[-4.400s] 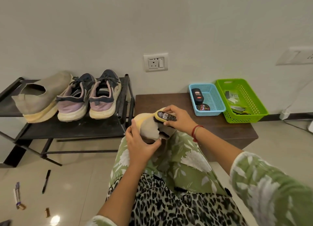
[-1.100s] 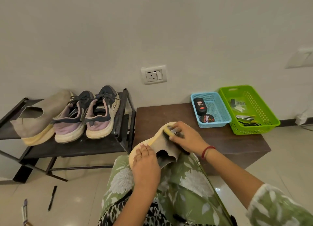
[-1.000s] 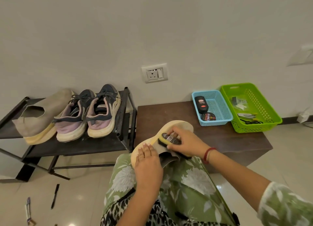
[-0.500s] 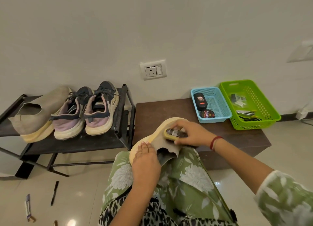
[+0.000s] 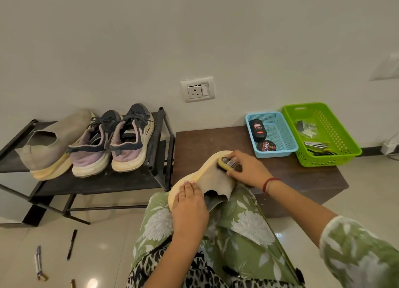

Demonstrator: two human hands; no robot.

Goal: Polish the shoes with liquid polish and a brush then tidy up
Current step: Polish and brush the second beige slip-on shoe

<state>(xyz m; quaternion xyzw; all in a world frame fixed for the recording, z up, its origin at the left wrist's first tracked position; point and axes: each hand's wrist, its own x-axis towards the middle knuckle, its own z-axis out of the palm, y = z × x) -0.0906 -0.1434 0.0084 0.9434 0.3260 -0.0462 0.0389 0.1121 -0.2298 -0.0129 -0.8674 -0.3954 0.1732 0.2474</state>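
Observation:
A grey slip-on shoe with a yellow sole (image 5: 212, 175) lies on my lap, toe pointing away. My left hand (image 5: 189, 203) holds its heel end, fingers laid over the sole edge. My right hand (image 5: 246, 169) grips a yellow-backed shoe brush (image 5: 226, 162) pressed on the shoe's toe part. The matching grey shoe (image 5: 49, 143) sits on the black rack. A black liquid polish bottle (image 5: 257, 129) and a round polish tin (image 5: 266, 146) lie in the blue basket (image 5: 287, 136).
A pair of purple and navy sneakers (image 5: 114, 143) stands on the black shoe rack (image 5: 121, 179). A green basket (image 5: 343, 145) with small items sits on the brown bench (image 5: 194, 143). A pen (image 5: 72, 243) and small objects lie on the floor at left.
My right hand has moved the brush back and forth over the shoe, now up near the toe. My left hand has stayed on the heel. The view shifted slightly.

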